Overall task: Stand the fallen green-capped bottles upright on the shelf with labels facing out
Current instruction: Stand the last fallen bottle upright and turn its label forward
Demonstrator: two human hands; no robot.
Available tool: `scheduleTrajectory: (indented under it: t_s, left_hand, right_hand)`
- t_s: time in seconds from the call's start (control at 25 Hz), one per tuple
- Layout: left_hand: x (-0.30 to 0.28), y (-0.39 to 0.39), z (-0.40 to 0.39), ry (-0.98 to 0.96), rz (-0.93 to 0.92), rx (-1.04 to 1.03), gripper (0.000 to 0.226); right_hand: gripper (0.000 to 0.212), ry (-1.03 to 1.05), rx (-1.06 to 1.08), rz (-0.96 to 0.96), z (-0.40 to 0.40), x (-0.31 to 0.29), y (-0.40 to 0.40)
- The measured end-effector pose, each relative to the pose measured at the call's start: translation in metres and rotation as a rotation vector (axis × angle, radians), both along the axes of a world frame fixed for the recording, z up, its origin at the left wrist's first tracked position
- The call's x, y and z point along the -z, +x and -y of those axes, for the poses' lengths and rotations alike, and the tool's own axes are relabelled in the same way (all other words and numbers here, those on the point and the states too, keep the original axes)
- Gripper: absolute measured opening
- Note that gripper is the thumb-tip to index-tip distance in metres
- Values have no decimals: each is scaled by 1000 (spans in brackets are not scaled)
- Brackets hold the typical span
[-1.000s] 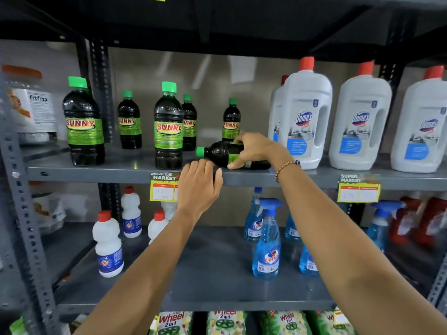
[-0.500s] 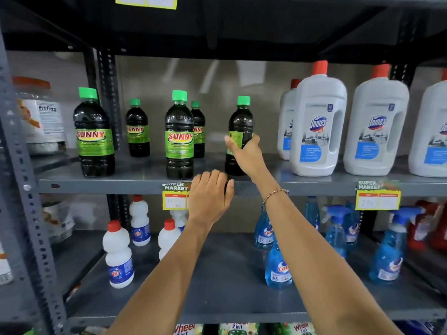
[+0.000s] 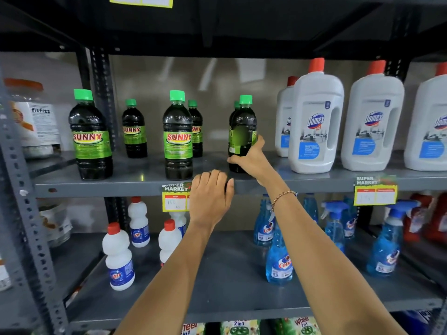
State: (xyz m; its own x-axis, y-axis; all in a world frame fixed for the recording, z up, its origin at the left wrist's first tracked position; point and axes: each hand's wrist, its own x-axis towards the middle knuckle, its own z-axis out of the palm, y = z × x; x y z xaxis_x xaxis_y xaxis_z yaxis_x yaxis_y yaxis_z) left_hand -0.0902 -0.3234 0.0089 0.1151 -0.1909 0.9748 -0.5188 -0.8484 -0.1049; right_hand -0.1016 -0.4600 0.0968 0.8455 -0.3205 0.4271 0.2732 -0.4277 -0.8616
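On the grey shelf (image 3: pixel 135 182), a dark green-capped bottle (image 3: pixel 242 126) stands upright, its label turned sideways so the name does not show. My right hand (image 3: pixel 249 158) grips its lower body. My left hand (image 3: pixel 210 197) rests on the shelf's front edge, fingers curled over the lip, holding no bottle. Two large SUNNY bottles (image 3: pixel 90 139) (image 3: pixel 177 139) stand upright at the front with labels facing out. Smaller ones stand behind, at the back left (image 3: pixel 134 131) and behind the middle bottle (image 3: pixel 196 131). Another green cap peeks from behind the held bottle.
White Domex jugs (image 3: pixel 314 126) with red caps stand close to the right of the held bottle. A price tag (image 3: pixel 175 197) hangs beside my left hand. The shelf below carries white bottles (image 3: pixel 119 257) and blue spray bottles (image 3: pixel 278 259). A steel upright (image 3: pixel 26 213) is at left.
One second ago the bottle lay on its side under my right hand. It now stands upright, and my right hand has slid down to its lower body. My left hand stayed at the shelf edge.
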Motion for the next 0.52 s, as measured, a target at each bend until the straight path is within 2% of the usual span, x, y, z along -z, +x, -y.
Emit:
scheduleTrajectory:
  t_s: [0.2, 0.36, 0.52]
  left_hand:
    - [-1, -4, 1, -11, -17, 2, 31]
    - [0, -5, 2, -25, -65, 4, 33]
    - [0, -7, 2, -25, -82, 8, 31]
  right_hand:
    - [91, -62, 145, 38, -2, 3, 1]
    - [85, -6, 72, -29, -3, -1, -3]
    - [90, -76, 181, 1, -4, 0, -3]
